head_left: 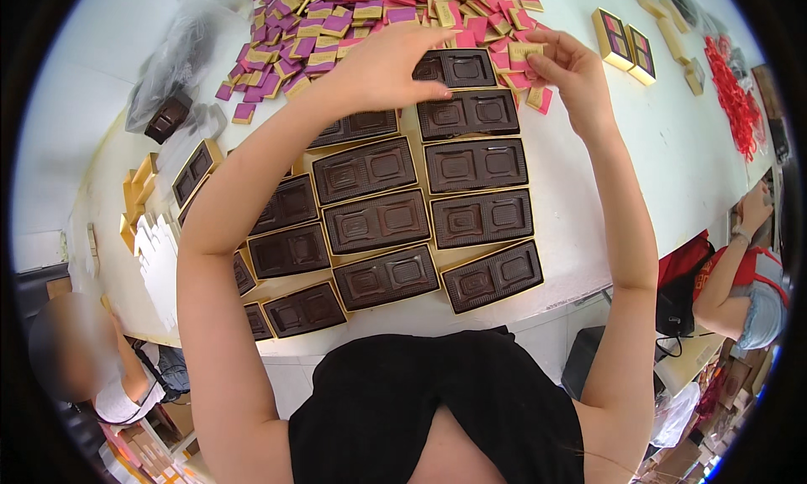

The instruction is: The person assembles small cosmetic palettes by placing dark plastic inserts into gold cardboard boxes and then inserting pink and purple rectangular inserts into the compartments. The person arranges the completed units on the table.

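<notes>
My left hand (382, 68) reaches over the far boxes. Its thumb and fingers are spread at the left side of a gold-edged box with a dark brown plastic tray (465, 68). Between the thumb and fingers of my right hand (574, 79) is a small gold-and-pink wrapped square (524, 52), just right of that box. Several more gold-edged boxes stand in slanting columns toward me, among them a box (475, 164) with two moulded hollows and nothing in them. My left forearm hides part of the left columns.
A heap of purple, pink and gold wrapped squares (324, 31) covers the far table. Filled boxes (620, 42) and red ribbons (733, 105) lie at right. Dark trays (168, 116) in clear plastic and white folded pieces (155, 261) lie at left. Other people are at both sides.
</notes>
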Demonstrator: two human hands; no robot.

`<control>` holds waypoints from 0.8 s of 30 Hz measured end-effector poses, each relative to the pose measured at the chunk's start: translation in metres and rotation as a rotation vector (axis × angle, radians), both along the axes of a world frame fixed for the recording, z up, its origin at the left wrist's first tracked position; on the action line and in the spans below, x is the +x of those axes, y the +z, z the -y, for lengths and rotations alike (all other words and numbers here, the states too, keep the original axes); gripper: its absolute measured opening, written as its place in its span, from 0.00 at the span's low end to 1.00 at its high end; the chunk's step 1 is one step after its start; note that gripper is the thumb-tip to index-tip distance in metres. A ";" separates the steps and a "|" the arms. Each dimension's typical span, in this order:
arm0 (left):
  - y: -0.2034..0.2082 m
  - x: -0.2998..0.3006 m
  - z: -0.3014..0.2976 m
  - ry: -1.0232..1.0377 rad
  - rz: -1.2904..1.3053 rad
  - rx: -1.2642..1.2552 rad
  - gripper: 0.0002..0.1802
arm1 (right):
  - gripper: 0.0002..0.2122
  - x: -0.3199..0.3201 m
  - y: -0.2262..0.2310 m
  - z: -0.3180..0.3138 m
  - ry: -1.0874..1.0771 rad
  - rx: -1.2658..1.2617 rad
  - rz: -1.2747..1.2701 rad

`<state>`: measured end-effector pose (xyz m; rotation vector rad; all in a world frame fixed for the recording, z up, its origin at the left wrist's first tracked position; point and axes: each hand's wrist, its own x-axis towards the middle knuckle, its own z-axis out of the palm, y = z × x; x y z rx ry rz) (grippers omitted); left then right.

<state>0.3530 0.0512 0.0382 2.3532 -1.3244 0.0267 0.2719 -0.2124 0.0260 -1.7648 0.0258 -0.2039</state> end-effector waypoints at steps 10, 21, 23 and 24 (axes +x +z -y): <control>-0.022 -0.004 0.005 -0.004 -0.049 -0.123 0.35 | 0.12 0.020 -0.013 -0.038 -0.007 -0.576 0.089; -0.034 -0.014 0.002 -0.073 0.158 -0.143 0.23 | 0.16 -0.003 -0.008 -0.026 0.278 -1.173 0.531; -0.033 -0.018 0.004 -0.057 0.194 -0.091 0.23 | 0.17 0.000 -0.004 -0.019 0.353 -1.195 0.469; -0.032 -0.019 0.004 -0.048 0.211 -0.065 0.23 | 0.17 0.004 0.001 -0.019 0.379 -1.195 0.462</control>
